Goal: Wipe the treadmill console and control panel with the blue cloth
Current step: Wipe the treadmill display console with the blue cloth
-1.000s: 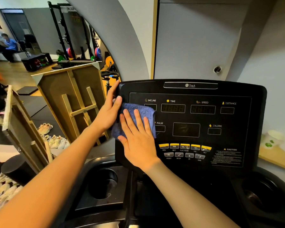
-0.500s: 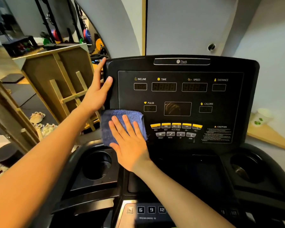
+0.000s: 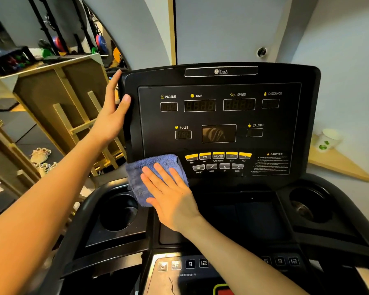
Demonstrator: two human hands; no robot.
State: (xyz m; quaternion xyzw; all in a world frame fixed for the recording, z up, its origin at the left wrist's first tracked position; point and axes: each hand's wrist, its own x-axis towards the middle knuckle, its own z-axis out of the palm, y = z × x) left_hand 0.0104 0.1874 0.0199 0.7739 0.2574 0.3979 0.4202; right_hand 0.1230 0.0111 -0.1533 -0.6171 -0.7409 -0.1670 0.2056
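Note:
The black treadmill console [image 3: 285,77] fills the middle of the view, with dark readouts and a row of yellow buttons [image 3: 218,156] low on its control panel. A folded blue cloth [image 3: 141,175] lies against the console's lower left corner. My right hand [image 3: 170,194] presses flat on the cloth, fingers spread and pointing up-left. My left hand [image 3: 113,111] grips the console's left edge, thumb on the front face and fingers behind it.
Two round cup holders [image 3: 117,211] [image 3: 309,205] flank the tray under the console. Number keys [image 3: 197,264] sit lower down. Wooden frames [image 3: 73,116] stand to the left. A paper cup [image 3: 328,139] rests on a wooden shelf at the right wall.
My right hand has slid the cloth down the console's left side, from beside the upper readouts to the bottom left corner. The left hand keeps its grip on the edge.

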